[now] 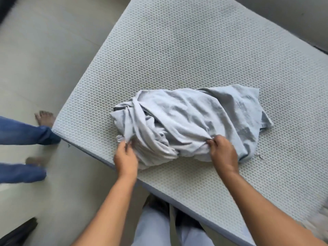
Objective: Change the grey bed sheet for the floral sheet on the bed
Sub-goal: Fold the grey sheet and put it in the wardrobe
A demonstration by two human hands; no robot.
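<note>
The grey bed sheet (191,119) lies bunched in a crumpled heap on the bare mattress (186,50), near its front edge. My left hand (125,157) pinches a fold at the heap's left end. My right hand (224,153) grips gathered cloth at the heap's near right side. The mattress has a pale honeycomb-textured top and a grey side band. No floral sheet is in view.
Another person's legs in blue jeans (23,132), barefoot, stand on the tiled floor (44,59) left of the mattress corner. A dark object (17,233) sits at the bottom left. My own legs are below, against the mattress edge.
</note>
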